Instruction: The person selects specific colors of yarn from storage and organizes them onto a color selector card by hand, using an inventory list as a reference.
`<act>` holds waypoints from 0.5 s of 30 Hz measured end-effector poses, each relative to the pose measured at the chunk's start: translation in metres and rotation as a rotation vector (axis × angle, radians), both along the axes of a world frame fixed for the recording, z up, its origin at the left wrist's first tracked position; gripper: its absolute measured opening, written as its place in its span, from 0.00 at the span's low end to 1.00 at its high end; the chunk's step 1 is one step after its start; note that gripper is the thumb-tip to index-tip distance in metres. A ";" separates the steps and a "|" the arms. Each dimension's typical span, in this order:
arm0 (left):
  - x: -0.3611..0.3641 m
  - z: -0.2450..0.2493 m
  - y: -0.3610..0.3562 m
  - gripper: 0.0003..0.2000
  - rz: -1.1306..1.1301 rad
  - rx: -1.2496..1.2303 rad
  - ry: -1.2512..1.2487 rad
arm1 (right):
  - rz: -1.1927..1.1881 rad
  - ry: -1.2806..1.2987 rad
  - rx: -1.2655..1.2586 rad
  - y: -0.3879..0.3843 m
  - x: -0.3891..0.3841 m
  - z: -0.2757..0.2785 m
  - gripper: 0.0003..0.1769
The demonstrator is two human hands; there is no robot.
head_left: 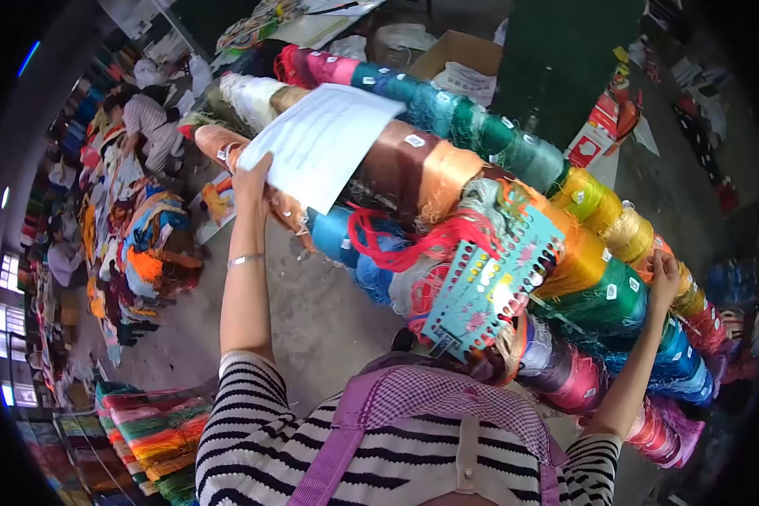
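My left hand point(253, 177) grips a white sheet of paper point(325, 139) by its lower left edge, with faint writing on it. The paper lies tilted over rows of thread skeins point(396, 169) hung along long bars. At the far right, my right hand point(664, 274) has its fingers bent together at the yellow and orange thread skeins point(628, 236), pinching a bit of orange thread. Between my hands, a turquoise card with punched holes point(497, 282) rests on the skeins. Loose red thread point(422, 236) and grey-green thread point(481, 198) lie beside it.
An open cardboard box point(455, 59) stands behind the bars. On the left, a person in striped clothes point(152, 122) bends near a heap of coloured thread point(156, 236). More hanks point(160, 430) hang at lower left. A dark green pillar point(561, 67) rises behind the skeins.
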State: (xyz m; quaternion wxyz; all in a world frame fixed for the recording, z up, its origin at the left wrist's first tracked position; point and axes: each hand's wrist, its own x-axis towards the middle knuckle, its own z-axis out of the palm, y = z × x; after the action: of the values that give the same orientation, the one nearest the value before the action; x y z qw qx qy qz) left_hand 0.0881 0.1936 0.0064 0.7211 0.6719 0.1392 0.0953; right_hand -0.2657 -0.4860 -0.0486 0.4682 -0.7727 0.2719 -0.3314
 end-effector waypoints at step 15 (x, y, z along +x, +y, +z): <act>-0.007 -0.088 0.111 0.14 0.082 -0.083 -0.204 | -0.317 0.181 -0.434 0.006 -0.025 0.025 0.09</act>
State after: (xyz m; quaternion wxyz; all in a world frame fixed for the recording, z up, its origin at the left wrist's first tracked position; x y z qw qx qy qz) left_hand 0.0814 0.3048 -0.0818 0.7544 0.6219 0.0962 0.1867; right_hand -0.2910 -0.4798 -0.0233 0.2080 -0.8291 0.3527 -0.3807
